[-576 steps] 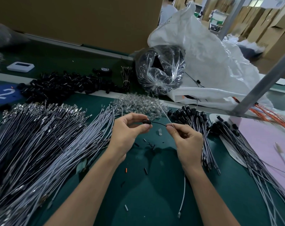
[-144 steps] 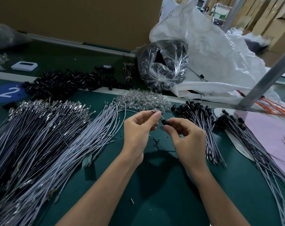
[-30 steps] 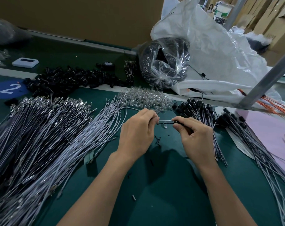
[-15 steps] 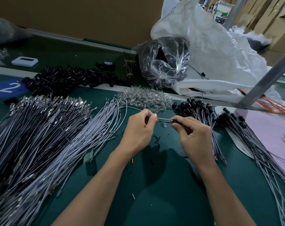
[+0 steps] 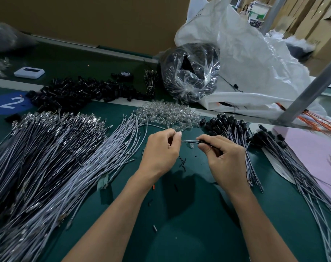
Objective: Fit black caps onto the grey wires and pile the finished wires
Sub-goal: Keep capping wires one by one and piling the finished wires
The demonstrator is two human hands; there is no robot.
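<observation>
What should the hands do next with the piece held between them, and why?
Probably push the hands together so the black cap seats fully: the left hand pinches the grey wire, the right hand pinches the cap, and a short bare stretch of wire shows between their fingertips.

Bare left forearm [image 5: 115, 214], bare right forearm [image 5: 252, 220]

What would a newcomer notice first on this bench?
The huge fan of grey wires covering the left of the green table. Next, mid-frame, the left hand and right hand pinch one wire between them. Behind sit a heap of black caps at far left and a shiny clear bag of dark parts against a white sack.
</observation>
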